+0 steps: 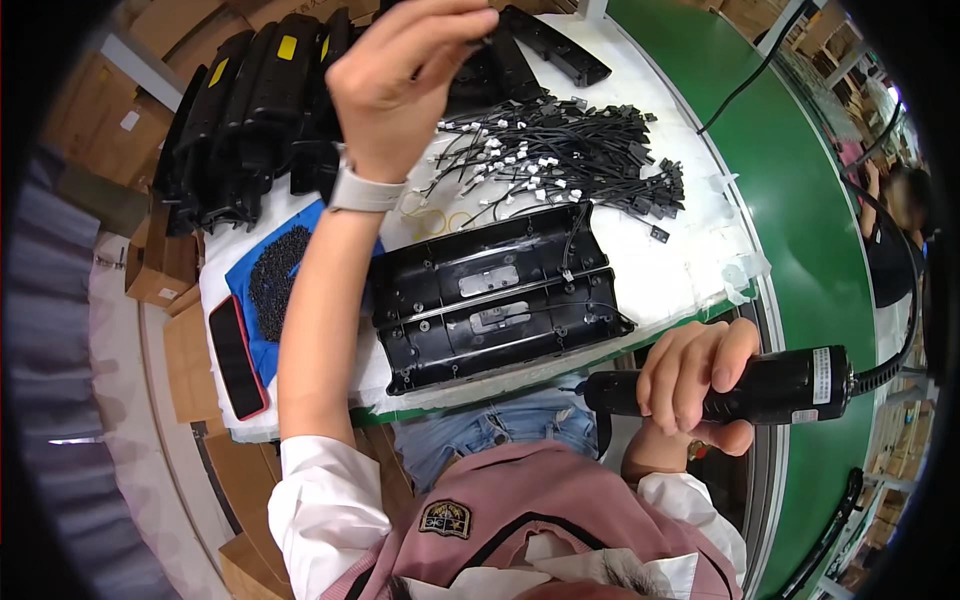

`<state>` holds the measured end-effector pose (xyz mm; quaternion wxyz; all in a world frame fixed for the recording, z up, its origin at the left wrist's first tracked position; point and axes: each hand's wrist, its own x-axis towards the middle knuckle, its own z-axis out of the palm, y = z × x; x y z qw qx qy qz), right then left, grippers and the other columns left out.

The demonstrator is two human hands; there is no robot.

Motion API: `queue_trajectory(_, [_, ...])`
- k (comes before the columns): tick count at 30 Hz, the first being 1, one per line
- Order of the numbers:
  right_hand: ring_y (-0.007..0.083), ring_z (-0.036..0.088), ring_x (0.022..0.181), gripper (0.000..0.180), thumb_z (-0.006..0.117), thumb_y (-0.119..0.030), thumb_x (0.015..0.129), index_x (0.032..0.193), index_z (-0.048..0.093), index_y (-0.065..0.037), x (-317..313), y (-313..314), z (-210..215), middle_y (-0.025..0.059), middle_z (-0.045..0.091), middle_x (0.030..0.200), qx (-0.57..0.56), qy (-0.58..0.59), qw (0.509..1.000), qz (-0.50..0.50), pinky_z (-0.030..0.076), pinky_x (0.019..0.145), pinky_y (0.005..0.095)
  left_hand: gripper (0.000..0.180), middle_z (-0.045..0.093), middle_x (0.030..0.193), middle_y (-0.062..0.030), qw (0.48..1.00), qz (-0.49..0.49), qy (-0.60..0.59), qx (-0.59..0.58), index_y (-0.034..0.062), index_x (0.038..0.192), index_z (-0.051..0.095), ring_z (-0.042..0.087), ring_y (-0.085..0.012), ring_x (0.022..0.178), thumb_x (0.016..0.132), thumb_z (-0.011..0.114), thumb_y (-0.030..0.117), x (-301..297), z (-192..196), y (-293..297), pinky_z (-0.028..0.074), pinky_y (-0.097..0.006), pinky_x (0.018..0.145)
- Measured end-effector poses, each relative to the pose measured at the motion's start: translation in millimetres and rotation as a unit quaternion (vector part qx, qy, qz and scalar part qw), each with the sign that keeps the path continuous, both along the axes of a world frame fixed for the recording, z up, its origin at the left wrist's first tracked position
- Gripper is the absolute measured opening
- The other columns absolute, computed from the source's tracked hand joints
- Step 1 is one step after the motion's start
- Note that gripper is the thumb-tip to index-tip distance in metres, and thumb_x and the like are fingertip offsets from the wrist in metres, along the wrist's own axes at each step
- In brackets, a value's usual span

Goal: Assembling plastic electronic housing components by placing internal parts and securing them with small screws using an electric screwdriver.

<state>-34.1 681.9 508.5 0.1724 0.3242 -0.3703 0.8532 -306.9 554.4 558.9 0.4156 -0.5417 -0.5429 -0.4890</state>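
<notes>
R hand, lower right, is clasping corded driver; L hand, upper centre, is hanging half-curled, pinch unclear. Black shells are lying mid-frame, loose wire poss. snagging if driver's swinging low.

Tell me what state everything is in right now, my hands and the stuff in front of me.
Left hand: raised, grip unclear.
Right hand: closed around the tool.
Black corded tool: held sideways; can't tell if running.
Two black shells: lying side by side, hollow side up.
Cables: loosely heaped.
Phone: screen up, dark.
Small black pieces: heaped on blue sheet.
</notes>
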Motion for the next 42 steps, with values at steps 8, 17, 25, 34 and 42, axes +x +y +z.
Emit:
queue_trajectory(8, [0.0193,0.055,0.043,0.043,0.078,-0.022,0.072,0.098,0.048,-0.003,-7,6,11,0.0080,0.059,0.062,0.020,0.029,0.999,0.020,0.044,0.042,0.0309,0.031,0.062,0.077,-0.0046,0.955,0.117,0.209,-0.172,0.0056,0.091,0.070,0.059,-0.0179,0.068,0.061,0.065,-0.002,41,26,-63,0.048,-0.026,0.058])
queue_trajectory(17, [0.0149,0.055,0.042,0.043,0.076,-0.026,0.075,0.098,0.044,-0.008,-38,2,43,0.0044,0.059,0.060,0.071,0.074,0.995,-0.005,0.045,0.042,0.0257,0.014,0.062,0.070,-0.0102,0.860,-0.019,-0.278,-0.428,0.0023,0.081,0.060,0.061,-0.0248,0.065,0.070,0.068,0.004,86,-75,-69,0.047,-0.030,0.058])
queue_trajectory(25, [0.0058,0.053,0.041,0.047,0.076,-0.035,0.073,0.097,0.045,-0.011,-72,-13,37,-0.0020,0.058,0.059,0.179,0.064,0.976,-0.106,0.042,0.038,0.0170,0.008,0.061,0.069,-0.0114,0.832,-0.055,-0.366,-0.412,0.0016,0.075,0.063,0.060,-0.0273,0.066,0.070,0.067,0.006,93,-94,-64,0.046,-0.034,0.060])
queue_trajectory(34, [0.0067,0.052,0.043,0.055,0.073,-0.046,0.072,0.104,0.042,-0.013,-95,-24,20,-0.0043,0.056,0.061,0.234,0.063,0.967,-0.077,0.042,0.038,0.0195,0.005,0.056,0.069,-0.0091,0.828,0.034,-0.359,-0.429,0.0039,0.073,0.062,0.055,-0.0291,0.066,0.072,0.064,0.009,103,-93,-67,0.043,-0.037,0.058])
queue_trajectory(42, [0.0079,0.050,0.042,0.056,0.071,-0.046,0.074,0.106,0.039,-0.012,-100,-25,12,-0.0049,0.054,0.059,0.263,0.061,0.958,-0.095,0.041,0.038,0.0209,0.008,0.054,0.069,-0.0090,0.836,0.026,-0.371,-0.404,0.0041,0.070,0.057,0.054,-0.0306,0.066,0.070,0.063,0.009,103,-97,-69,0.042,-0.039,0.057])
